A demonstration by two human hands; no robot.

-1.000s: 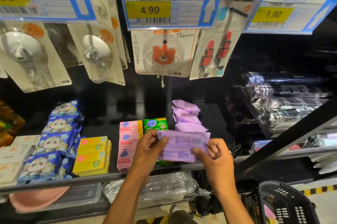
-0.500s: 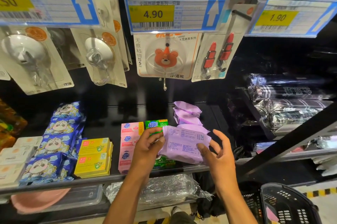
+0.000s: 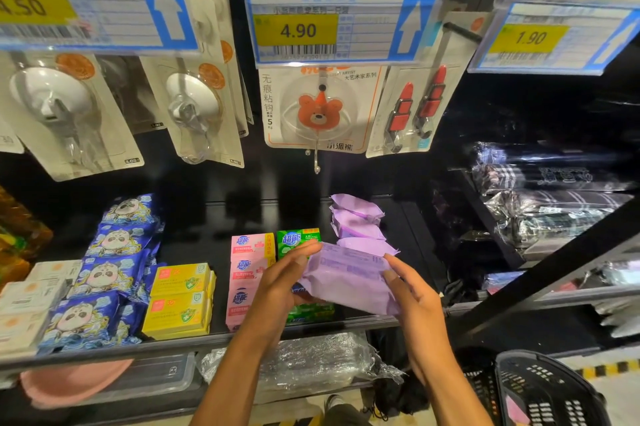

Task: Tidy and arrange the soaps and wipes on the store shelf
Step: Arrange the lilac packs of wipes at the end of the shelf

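left: stacked label-out for shoppers, blue wipes (image 3: 104, 273), yellow soaps (image 3: 180, 301), pink soaps (image 3: 247, 264). centre: gripping purple pack (image 3: 349, 281) by both ends with left hand (image 3: 280, 287) and right hand (image 3: 415, 301), over shelf (image 3: 138, 349) front, likely to square it with purple row (image 3: 356, 221) behind.

The print on the purple wipes pack (image 3: 349, 283) is too blurred to read, the green soap boxes (image 3: 299, 240) sit mostly hidden behind it and the left hand (image 3: 277, 290), and the picture's edges cut off the left price tag (image 3: 86, 6) and the black basket (image 3: 547, 391).
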